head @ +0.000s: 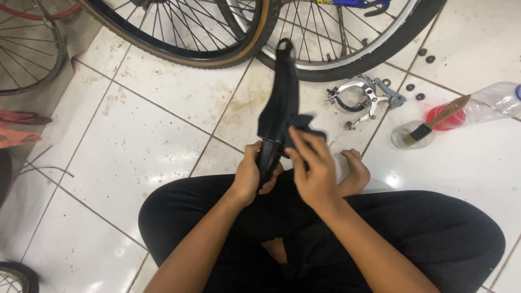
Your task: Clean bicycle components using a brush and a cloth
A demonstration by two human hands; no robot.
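I sit cross-legged on a white tiled floor. My left hand [251,176] grips the lower end of a long black bicycle part [282,89], shaped like a mudguard, which points up and away from me. My right hand [313,168] presses a dark cloth [304,126] against the part's right side, just above my left hand. The part's far tip reaches up to the tyres of the two bicycle wheels.
Two bicycle wheels [347,57] lie across the top. A silver brake caliper [362,97] lies on the tiles to the right, near small black nuts [420,96]. Further right are a brush [439,119] on a small round dish, and a clear plastic bottle [491,103]. Another wheel [32,59] is at far left.
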